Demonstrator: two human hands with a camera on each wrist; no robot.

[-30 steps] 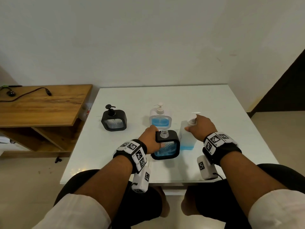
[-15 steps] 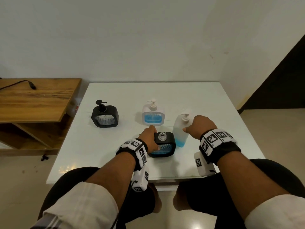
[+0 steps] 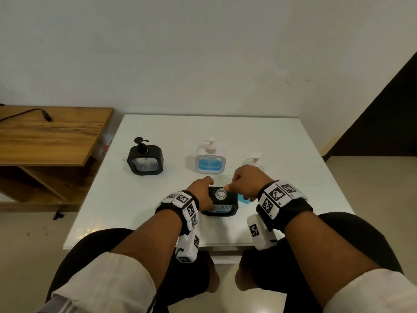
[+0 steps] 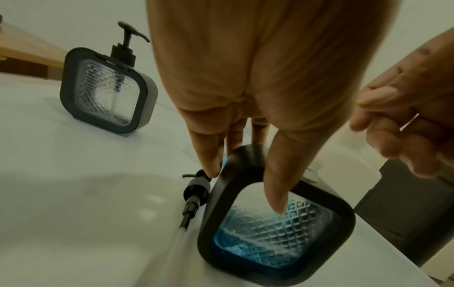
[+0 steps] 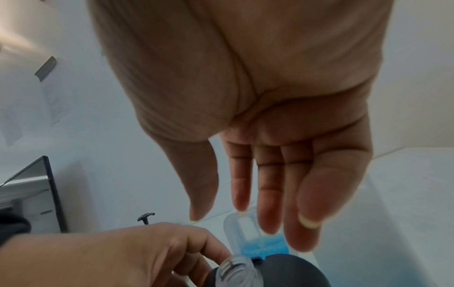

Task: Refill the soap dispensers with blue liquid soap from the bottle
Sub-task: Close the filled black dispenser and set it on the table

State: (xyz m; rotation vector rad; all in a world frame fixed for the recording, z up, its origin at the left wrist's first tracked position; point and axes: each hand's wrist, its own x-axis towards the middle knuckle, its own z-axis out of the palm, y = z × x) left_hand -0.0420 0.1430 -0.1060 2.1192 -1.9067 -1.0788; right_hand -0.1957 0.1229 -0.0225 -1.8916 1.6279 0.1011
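Note:
My left hand [image 3: 203, 189] grips a black square dispenser [image 3: 222, 205] near the table's front edge, thumb on its patterned front [image 4: 275, 233], fingers behind. Its clear neck [image 3: 220, 193] is uncapped, and blue soap fills its lower part. Its black pump [image 4: 196, 191] lies on the table just to its left. My right hand [image 3: 244, 184] hovers right beside the neck, fingers loose [image 5: 270, 203] and holding nothing. The soap bottle [image 3: 253, 160] with a white pump stands behind my right hand, mostly hidden, and its blue base [image 3: 244, 199] shows.
A second black dispenser [image 3: 145, 162] with its pump on stands at the back left. A white dispenser [image 3: 210, 162] half full of blue soap stands in the middle. A wooden shelf [image 3: 49, 136] adjoins the white table [image 3: 282, 141] on the left.
My right hand has let go of the bottle's pump and moved left to the open dispenser's neck. My left hand keeps its hold on the dispenser.

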